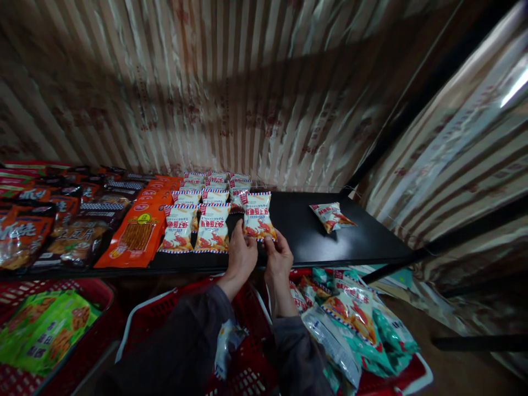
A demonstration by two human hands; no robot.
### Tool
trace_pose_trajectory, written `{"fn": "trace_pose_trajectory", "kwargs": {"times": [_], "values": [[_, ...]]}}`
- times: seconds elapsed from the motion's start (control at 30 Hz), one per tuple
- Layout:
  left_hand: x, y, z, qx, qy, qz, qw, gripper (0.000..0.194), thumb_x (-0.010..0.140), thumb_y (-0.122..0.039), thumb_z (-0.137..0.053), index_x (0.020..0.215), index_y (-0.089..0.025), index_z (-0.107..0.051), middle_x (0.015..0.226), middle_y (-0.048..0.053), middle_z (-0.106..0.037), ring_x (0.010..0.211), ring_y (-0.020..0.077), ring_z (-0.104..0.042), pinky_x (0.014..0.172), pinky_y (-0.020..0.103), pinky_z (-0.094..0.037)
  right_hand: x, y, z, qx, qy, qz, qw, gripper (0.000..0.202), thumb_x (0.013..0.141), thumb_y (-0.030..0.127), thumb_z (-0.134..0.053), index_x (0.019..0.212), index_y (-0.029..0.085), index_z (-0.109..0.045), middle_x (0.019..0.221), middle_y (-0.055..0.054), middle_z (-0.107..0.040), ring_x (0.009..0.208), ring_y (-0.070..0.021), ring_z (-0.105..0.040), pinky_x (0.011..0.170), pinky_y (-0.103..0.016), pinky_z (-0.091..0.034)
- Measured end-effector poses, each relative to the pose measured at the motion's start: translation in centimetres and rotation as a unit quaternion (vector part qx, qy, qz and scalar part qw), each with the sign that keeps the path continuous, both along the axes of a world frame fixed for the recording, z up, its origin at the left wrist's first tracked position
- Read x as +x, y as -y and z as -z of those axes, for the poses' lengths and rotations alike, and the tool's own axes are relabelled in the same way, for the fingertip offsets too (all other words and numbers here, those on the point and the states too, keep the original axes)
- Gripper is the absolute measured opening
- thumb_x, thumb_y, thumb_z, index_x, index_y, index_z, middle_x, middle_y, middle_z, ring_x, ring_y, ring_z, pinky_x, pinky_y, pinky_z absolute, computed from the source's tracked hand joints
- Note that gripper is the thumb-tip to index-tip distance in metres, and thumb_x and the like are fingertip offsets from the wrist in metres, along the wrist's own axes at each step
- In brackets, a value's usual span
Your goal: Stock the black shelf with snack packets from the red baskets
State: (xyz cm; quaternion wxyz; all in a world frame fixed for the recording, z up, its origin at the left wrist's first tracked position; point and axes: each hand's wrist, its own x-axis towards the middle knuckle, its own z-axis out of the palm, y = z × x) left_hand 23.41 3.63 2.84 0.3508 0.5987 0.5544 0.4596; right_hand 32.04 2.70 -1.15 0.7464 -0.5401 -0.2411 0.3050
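Between both hands a small white-and-orange snack bag (258,216) is held upright over the black shelf (297,242). My left hand (241,250) grips its lower left corner, fingers closed. At the lower right edge my right hand (279,256) pinches the same bag. Just left of it, matching snack bags (212,228) stand in rows running back toward the wall. Another bag of this kind (332,216) lies alone on the right part of the shelf.
Orange snack packets (136,231) and dark packets (68,242) fill the shelf's left. Below are a red basket with green packets (45,330), a middle red basket (160,313) and a right basket of mixed bags (350,308). A dark metal post (396,115) slants at right.
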Motion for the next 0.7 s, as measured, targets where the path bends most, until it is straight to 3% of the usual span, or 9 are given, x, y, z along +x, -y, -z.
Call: {"fn": "trace_pose_trajectory", "kwargs": {"times": [0.2, 0.37, 0.53, 0.7], "values": [[0.9, -2.3, -1.1, 0.038, -0.054, 0.009, 0.998, 0.061, 0.073, -0.004, -0.046, 0.133, -0.005, -0.037, 0.138, 0.019, -0.043, 0.129, 0.0228, -0.040, 0.107, 0.034, -0.035, 1.3, -4.0, 0.2, 0.003, 0.022, -0.036, 0.999, 0.049, 0.059, 0.035, -0.068, 0.103, 0.014, -0.062, 0.089, -0.007, -0.069, 0.069, -0.0165, -0.061, 0.066, -0.030, -0.050], [1.4, -3.6, -0.6, 0.042, -0.083, 0.001, 0.996, 0.057, 0.074, -0.007, -0.047, 0.130, -0.006, -0.041, 0.141, 0.021, -0.038, 0.133, 0.0249, -0.033, 0.110, 0.036, -0.030, 2.0, -6.7, 1.4, -0.003, 0.053, -0.047, 0.997, 0.043, 0.059, 0.035, -0.065, 0.097, 0.015, -0.061, 0.088, -0.006, -0.069, 0.074, -0.0191, -0.064, 0.069, -0.032, -0.051], [1.4, -4.0, 0.1, 0.032, -0.112, 0.001, 0.993, 0.052, 0.076, -0.011, -0.046, 0.128, -0.004, -0.043, 0.145, 0.021, -0.031, 0.136, 0.0259, -0.027, 0.112, 0.035, -0.024, 2.0, -8.2, 2.9, -0.035, 0.163, -0.072, 0.983, 0.036, 0.066, 0.037, -0.060, 0.095, 0.017, -0.062, 0.087, -0.006, -0.070, 0.078, -0.0201, -0.064, 0.069, -0.032, -0.052], [1.4, -4.3, 0.3, 0.021, -0.115, 0.007, 0.993, 0.052, 0.078, -0.013, -0.046, 0.129, -0.004, -0.042, 0.143, 0.021, -0.033, 0.136, 0.0260, -0.027, 0.112, 0.035, -0.023, 2.2, -8.8, 3.3, -0.052, 0.198, -0.085, 0.975, 0.033, 0.066, 0.036, -0.061, 0.093, 0.018, -0.064, 0.082, -0.004, -0.071, 0.076, -0.0196, -0.063, 0.069, -0.031, -0.050]]}}
